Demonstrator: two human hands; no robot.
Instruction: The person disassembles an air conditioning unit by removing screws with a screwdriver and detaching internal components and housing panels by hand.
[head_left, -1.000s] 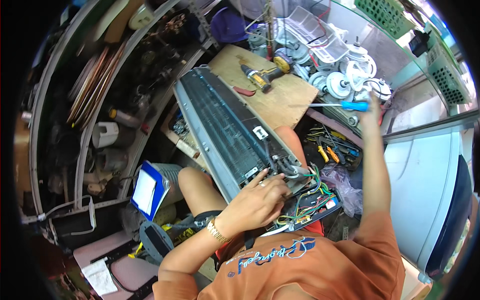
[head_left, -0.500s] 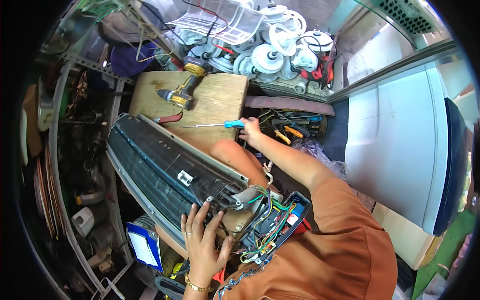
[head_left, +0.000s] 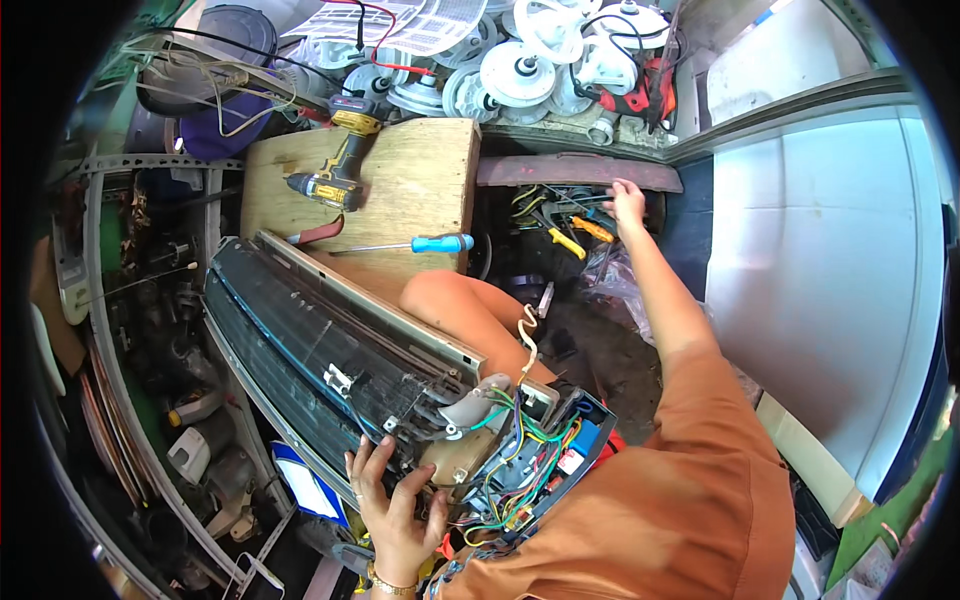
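Across my lap lies a long dark air-conditioner indoor unit point(head_left: 320, 310) with a finned coil. My left hand point(head_left: 395, 515) is open, its fingers spread at the unit's near end. Right beside it is a control box point(head_left: 540, 455) with an exposed circuit board and many coloured wires. My right hand point(head_left: 627, 205) reaches far forward over a heap of hand tools point(head_left: 560, 215), fingers apart, with nothing visible in them. Yellow-handled pliers point(head_left: 567, 243) and an orange-handled tool point(head_left: 592, 230) lie just below that hand. A blue-handled screwdriver point(head_left: 440, 243) rests on the wooden board point(head_left: 420, 170).
A yellow-and-black cordless drill point(head_left: 340, 165) and a red-handled tool point(head_left: 318, 231) lie on the board. White pulley-like wheels point(head_left: 517, 75) are piled behind. A metal shelf rack point(head_left: 110, 300) stands left, a large pale panel point(head_left: 815, 280) right. Clear plastic point(head_left: 618, 285) lies on the floor.
My right hand has let go of the blue screwdriver, now lying on the board, and moved right and forward to the tools. My left hand stays at the unit's end. The view has shifted slightly.
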